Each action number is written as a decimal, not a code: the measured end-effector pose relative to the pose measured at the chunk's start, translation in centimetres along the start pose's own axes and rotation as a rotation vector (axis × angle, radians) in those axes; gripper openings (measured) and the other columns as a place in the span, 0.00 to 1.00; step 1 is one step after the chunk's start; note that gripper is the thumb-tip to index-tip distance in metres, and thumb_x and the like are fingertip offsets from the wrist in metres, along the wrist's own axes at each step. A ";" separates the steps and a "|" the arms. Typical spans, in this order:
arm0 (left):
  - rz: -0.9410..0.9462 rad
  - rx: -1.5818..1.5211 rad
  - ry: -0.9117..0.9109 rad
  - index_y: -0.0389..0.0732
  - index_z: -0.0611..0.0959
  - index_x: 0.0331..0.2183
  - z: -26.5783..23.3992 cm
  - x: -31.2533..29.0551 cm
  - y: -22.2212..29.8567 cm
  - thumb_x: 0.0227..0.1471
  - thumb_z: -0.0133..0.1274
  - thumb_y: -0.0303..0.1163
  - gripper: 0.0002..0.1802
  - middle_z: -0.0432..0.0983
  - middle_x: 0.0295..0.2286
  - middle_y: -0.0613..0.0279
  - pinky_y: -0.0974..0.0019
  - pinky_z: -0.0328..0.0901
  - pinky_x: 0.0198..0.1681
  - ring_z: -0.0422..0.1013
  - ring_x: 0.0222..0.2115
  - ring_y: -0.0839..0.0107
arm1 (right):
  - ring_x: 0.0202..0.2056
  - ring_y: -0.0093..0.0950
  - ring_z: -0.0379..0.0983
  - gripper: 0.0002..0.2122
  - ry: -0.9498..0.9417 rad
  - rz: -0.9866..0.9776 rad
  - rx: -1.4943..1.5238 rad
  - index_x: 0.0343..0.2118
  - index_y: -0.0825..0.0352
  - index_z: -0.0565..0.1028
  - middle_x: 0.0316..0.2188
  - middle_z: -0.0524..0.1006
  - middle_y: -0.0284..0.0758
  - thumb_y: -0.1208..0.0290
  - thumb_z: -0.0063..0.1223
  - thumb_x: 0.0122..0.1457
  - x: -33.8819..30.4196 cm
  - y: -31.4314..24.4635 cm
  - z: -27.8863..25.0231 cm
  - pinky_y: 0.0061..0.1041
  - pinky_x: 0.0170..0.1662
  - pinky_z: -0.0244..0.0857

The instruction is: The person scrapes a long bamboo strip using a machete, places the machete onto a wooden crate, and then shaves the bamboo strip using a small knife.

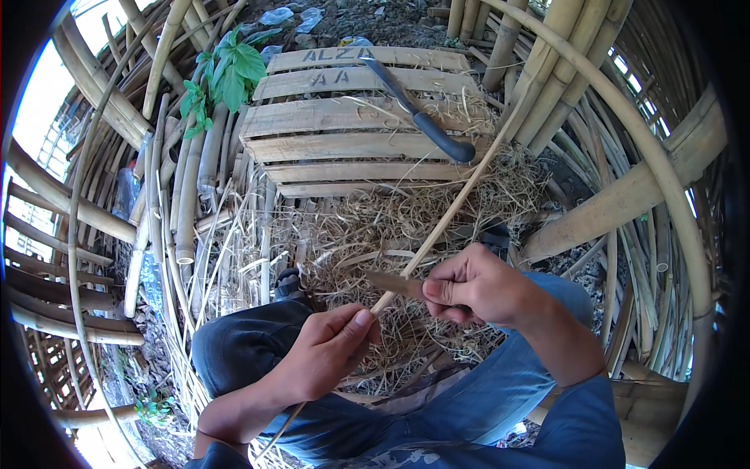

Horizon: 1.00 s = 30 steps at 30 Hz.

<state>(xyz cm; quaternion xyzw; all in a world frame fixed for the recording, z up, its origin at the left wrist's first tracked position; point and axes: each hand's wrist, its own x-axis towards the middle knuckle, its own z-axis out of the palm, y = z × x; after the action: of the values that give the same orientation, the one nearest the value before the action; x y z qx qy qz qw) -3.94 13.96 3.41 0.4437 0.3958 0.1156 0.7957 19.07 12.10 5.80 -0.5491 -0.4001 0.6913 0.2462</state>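
A long, thin bamboo strip runs slantwise from the upper right down across my lap. My left hand is closed round it, thumb on top, and its thin tail comes out below the wrist. In my right hand is a small knife, its handle hidden in the fingers. The blade points left and lies across the strip, just above my left thumb. Whether the edge bites into the bamboo I cannot tell.
A slatted wooden crate stands ahead, with a curved blade with a dark handle on it. Curly shavings cover the ground between my knees. Bamboo poles flank me on both sides. A leafy green plant grows left of the crate.
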 end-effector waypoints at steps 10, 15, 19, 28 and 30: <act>-0.015 -0.004 0.015 0.38 0.72 0.26 -0.3 -0.2 0.6 0.62 0.36 0.40 0.18 0.57 0.14 0.76 0.79 0.47 0.15 0.52 0.14 0.87 | 0.13 0.13 0.59 0.13 0.127 -0.047 -0.120 0.21 0.74 0.75 0.12 0.69 0.29 0.72 0.48 0.59 -0.3 -0.1 -1.1 0.15 0.18 0.52; -0.021 -0.048 -0.013 0.38 0.72 0.26 -0.7 -0.3 0.6 0.62 0.36 0.40 0.18 0.56 0.14 0.76 0.80 0.47 0.15 0.51 0.13 0.87 | 0.13 0.14 0.59 0.11 0.166 -0.131 -0.108 0.21 0.75 0.76 0.11 0.69 0.29 0.74 0.49 0.58 -0.9 -0.4 -2.1 0.16 0.18 0.52; 0.003 0.003 -0.003 0.39 0.70 0.27 -0.5 -0.3 0.7 0.62 0.35 0.41 0.18 0.51 0.14 0.76 0.78 0.41 0.15 0.45 0.13 0.86 | 0.13 0.15 0.59 0.11 0.195 -0.150 -0.087 0.21 0.75 0.76 0.11 0.68 0.29 0.74 0.50 0.57 -0.7 0.1 -2.3 0.16 0.18 0.52; -0.026 -0.094 0.000 0.38 0.70 0.26 -1.0 -0.6 0.4 0.62 0.36 0.40 0.18 0.53 0.14 0.76 0.78 0.43 0.14 0.46 0.12 0.86 | 0.12 0.16 0.60 0.09 0.599 -0.294 -0.199 0.21 0.74 0.75 0.11 0.69 0.30 0.77 0.50 0.55 -1.1 -0.2 -3.7 0.18 0.15 0.52; -0.049 -0.127 -0.015 0.38 0.71 0.26 -1.8 -1.0 0.4 0.62 0.37 0.39 0.17 0.54 0.14 0.75 0.79 0.44 0.14 0.48 0.12 0.86 | 0.12 0.15 0.58 0.10 0.930 -0.377 -0.113 0.20 0.70 0.73 0.11 0.67 0.29 0.73 0.48 0.57 -2.7 -0.9 -8.7 0.16 0.14 0.51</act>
<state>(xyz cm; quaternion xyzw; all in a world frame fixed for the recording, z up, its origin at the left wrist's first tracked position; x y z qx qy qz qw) -5.90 14.75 3.72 0.3834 0.3924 0.1174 0.8278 28.07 12.96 7.33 -0.7296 -0.3771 0.2941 0.4889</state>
